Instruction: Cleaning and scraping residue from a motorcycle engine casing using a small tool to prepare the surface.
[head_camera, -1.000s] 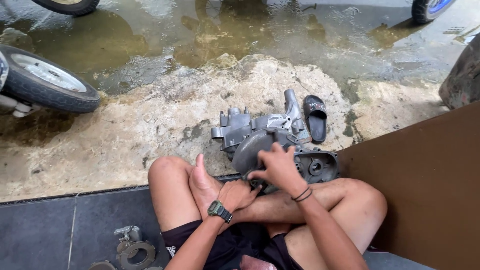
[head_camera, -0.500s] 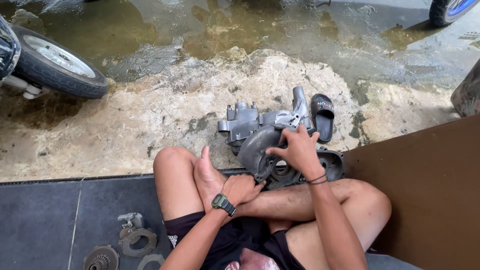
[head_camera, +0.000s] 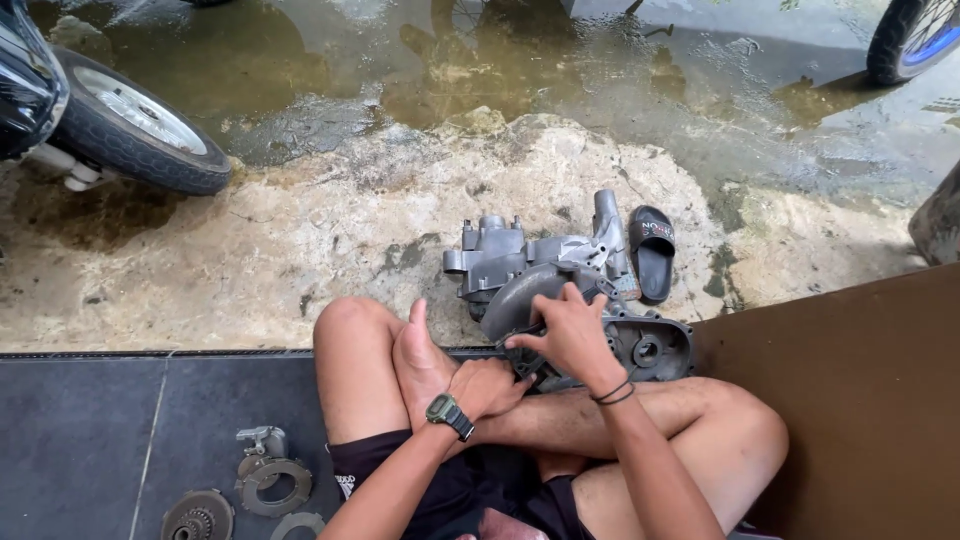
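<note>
**Seated person working on a grey engine casing on the ground**

A grey metal engine casing (head_camera: 540, 275) lies on rough, pale concrete ground (head_camera: 300, 230), just in front of the crossed bare legs of a person seated at the edge of a dark tiled floor (head_camera: 90, 420). The casing has a rounded cover toward the person and a flat flange with a round hole at its right end.

The right hand (head_camera: 570, 335) rests on the near side of the casing, fingers curled over its rounded cover and gripping it; two dark bands circle the wrist. The left hand (head_camera: 490, 385) sits lower, just beside the casing's near edge, closed in a loose fist, and whether it holds anything cannot be told. A dark wristwatch (head_camera: 448, 413) is on the left wrist.

A black sandal (head_camera: 652, 250) lies just right of the casing, close against it. On the dark floor to the person's left sit several round metal parts (head_camera: 262, 480), like rings and a gear, well apart from the casing. A motorcycle wheel (head_camera: 135, 120) stands at the upper left. Beyond the concrete is a wide brown puddle (head_camera: 500, 60), with another tyre (head_camera: 915, 35) at the upper right. A brown board (head_camera: 860, 400) fills the lower right.
</note>
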